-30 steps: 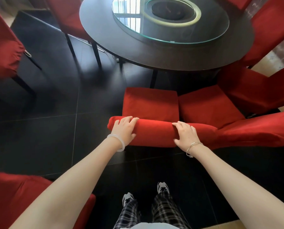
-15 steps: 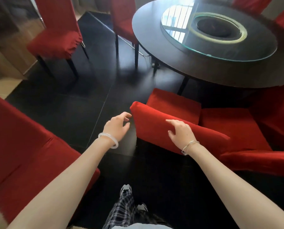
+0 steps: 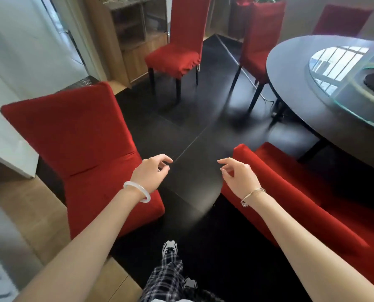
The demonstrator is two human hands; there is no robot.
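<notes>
Red fabric-covered dining chair [image 3: 290, 192], drawn up beside round dark table [image 3: 290, 88]: backrest gripped a second ago, now released. Left hand [image 3: 150, 174] and right hand [image 3: 239, 178] empty, fingers loosely curled, right just beside backrest. Placement judged finished; matching red chair [image 3: 72, 131] at left probably next.

Both hands held out in front, holding nothing.
The left hand [image 3: 151, 172] and right hand [image 3: 240, 176] hover side by side and apart, at about the same height. Their fingers [image 3: 164, 159] are loosely curled, tips pointing toward each other. The bare left forearm [image 3: 83, 236] and right forearm [image 3: 301, 234] reach forward from the lower corners of the view, wrists nearly straight.
</notes>
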